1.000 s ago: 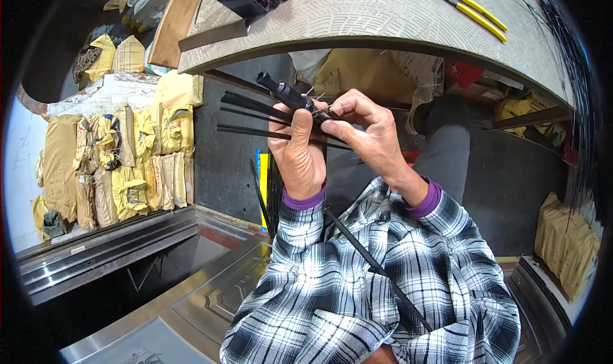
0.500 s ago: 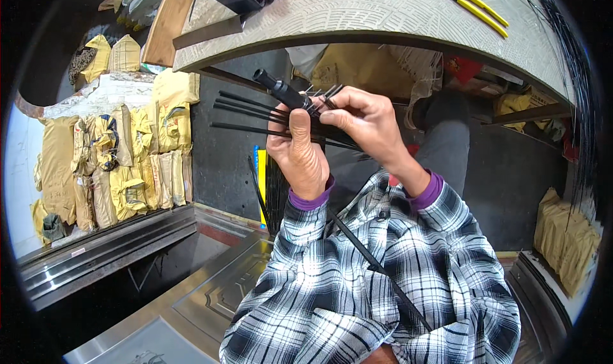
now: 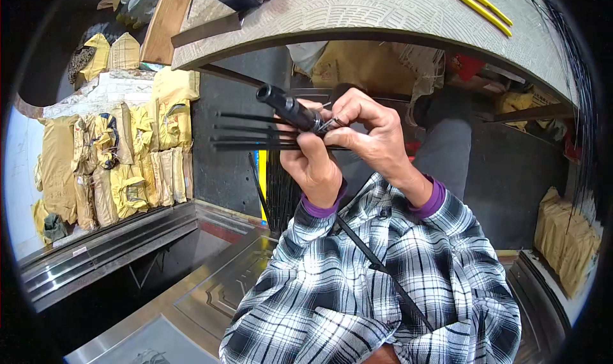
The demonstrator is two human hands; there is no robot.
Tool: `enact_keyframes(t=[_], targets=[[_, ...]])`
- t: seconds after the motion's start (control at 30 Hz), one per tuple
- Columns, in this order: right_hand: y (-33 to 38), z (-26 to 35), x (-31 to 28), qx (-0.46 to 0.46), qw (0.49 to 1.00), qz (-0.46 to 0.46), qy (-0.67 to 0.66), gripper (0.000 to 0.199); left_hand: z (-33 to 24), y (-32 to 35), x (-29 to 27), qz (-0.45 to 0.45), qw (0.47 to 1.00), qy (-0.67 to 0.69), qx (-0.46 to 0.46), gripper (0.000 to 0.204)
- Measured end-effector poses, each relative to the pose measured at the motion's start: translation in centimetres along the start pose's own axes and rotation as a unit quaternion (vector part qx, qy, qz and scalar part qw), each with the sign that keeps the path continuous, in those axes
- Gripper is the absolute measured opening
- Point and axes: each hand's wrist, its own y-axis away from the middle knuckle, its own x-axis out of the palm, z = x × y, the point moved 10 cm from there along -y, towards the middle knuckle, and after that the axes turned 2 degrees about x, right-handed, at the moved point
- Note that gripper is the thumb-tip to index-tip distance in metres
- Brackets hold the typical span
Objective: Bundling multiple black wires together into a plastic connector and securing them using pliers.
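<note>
1. Left hand (image 3: pixel 316 169), near centre toward twelve o'clock: fingers clamped around thin black rods (image 3: pixel 255 138), which fan out toward nine o'clock.
2. Black tube (image 3: pixel 290 110): just above the left thumb, its open end tilted toward ten o'clock.
3. Right hand (image 3: pixel 377 131), toward one o'clock: fingers pinched on a small dark piece (image 3: pixel 336 119) at the tube's lower end.
4. Yellow-handled pliers (image 3: pixel 485 16): on the worktop (image 3: pixel 383 6), between one and two o'clock.

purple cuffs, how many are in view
2: the left cuff is just below the left hand, and the right cuff is just below the right hand.
</note>
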Motion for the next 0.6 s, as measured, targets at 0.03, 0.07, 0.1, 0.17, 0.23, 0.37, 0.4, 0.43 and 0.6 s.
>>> enact_keyframes(t=[0.03, 0.07, 0.1, 0.17, 0.23, 0.37, 0.4, 0.43, 0.6], targets=[[0.0, 0.2, 0.1, 0.0, 1.0, 0.0, -0.001, 0.019, -0.1, 0.1, -0.1, 0.0, 1.0, -0.001, 0.0, 0.043], [-0.1, -0.1, 0.2, 0.032, 0.999, 0.0, -0.018, 0.019, -0.1, 0.3, -0.3, 0.0, 1.0, -0.012, -0.004, 0.042], [-0.1, -0.5, 0.2, 0.064, 0.997, -0.001, -0.036, 0.018, -0.1, 0.3, -0.5, 0.0, 1.0, -0.022, -0.008, 0.041], [0.0, -1.2, 0.0, 0.075, 0.996, -0.004, -0.04, 0.018, 0.2, 0.4, -0.5, -0.009, 0.999, -0.023, -0.023, 0.04], [0.1, -1.6, -0.2, 0.087, 0.995, -0.006, -0.044, 0.017, 1.3, 0.4, -1.0, -0.033, 0.997, 0.029, -0.056, 0.039], [0.3, -0.9, 0.1, 0.051, 0.999, 0.006, -0.009, 0.017, 1.7, 0.5, -1.4, -0.059, 0.995, 0.051, -0.056, 0.039], [0.3, -0.4, -0.1, 0.026, 1.0, -0.008, 0.008, 0.016, 1.9, 0.5, -1.3, -0.058, 0.995, 0.052, -0.058, 0.039], [0.3, -0.3, -0.1, 0.026, 1.0, -0.009, 0.008, 0.016, 1.8, 0.5, -1.3, -0.056, 0.996, 0.048, -0.05, 0.04], [-0.4, -1.4, 0.1, 0.122, 0.992, 0.031, 0.018, 0.014, 1.2, 0.2, -1.6, -0.052, 0.998, 0.006, -0.024, 0.044]])
